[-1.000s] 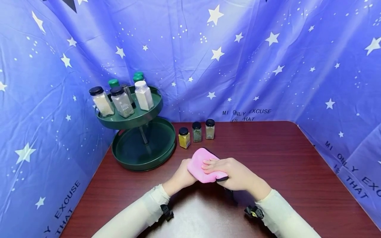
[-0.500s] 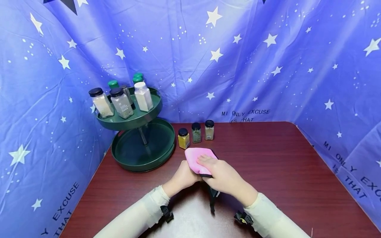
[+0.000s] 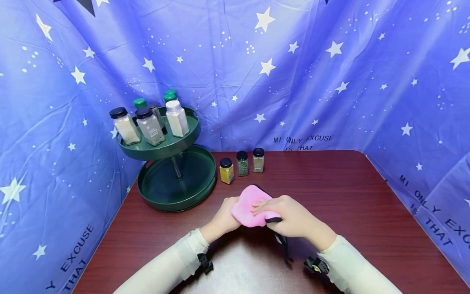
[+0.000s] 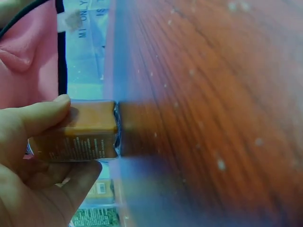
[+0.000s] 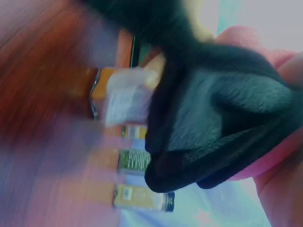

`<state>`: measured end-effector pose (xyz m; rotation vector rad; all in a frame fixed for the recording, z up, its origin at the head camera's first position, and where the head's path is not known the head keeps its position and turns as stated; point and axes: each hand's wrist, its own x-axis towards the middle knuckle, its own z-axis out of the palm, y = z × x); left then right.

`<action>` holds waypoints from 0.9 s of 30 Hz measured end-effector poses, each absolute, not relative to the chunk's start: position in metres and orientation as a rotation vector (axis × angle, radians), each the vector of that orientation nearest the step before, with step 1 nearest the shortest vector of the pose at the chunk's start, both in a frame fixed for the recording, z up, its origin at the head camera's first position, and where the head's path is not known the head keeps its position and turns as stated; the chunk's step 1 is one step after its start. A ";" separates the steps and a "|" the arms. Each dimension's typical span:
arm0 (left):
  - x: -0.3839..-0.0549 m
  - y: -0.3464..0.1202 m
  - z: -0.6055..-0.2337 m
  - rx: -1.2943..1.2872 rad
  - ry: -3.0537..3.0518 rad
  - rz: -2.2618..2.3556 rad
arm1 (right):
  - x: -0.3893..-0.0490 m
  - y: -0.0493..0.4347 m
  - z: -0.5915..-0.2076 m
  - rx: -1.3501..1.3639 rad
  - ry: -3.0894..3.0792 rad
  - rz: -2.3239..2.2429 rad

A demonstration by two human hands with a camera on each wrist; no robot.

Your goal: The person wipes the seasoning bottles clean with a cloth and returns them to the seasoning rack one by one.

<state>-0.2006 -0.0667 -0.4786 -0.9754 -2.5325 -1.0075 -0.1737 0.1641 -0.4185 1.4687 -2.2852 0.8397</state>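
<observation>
My left hand grips a small spice jar with orange-brown contents. In the left wrist view, thumb and fingers pinch it from opposite sides, its base pointing at the table. The head view hides this jar behind a pink cloth with a black border. My right hand holds the cloth, its fingers laid over the pink side, close against the left hand. The cloth's grey underside and dark folded edge fill much of the right wrist view.
Behind the hands stand three black-capped jars: a yellow one, a green one and a pale one. A green two-tier rack is at left, several jars on its upper tier. A star-patterned curtain encloses the table.
My right hand swung left and inward with the cloth, then came back right, close to its place one second ago. The left hand has stayed nearly still.
</observation>
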 end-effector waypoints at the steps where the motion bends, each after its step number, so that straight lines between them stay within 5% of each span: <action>1: -0.201 -0.066 -0.478 -0.944 -2.572 -1.061 | -0.174 0.166 -0.418 1.432 -2.293 0.872; 7: -0.200 -0.061 -0.478 -0.731 -2.787 -1.296 | -0.168 0.170 -0.418 0.878 -2.509 1.186; 14: -0.202 -0.058 -0.477 -0.766 -2.798 -1.212 | -0.159 0.146 -0.420 0.164 -2.446 1.920; 27: -0.204 -0.056 -0.476 -0.770 -2.807 -1.162 | -0.152 0.119 -0.448 -0.268 -2.059 2.280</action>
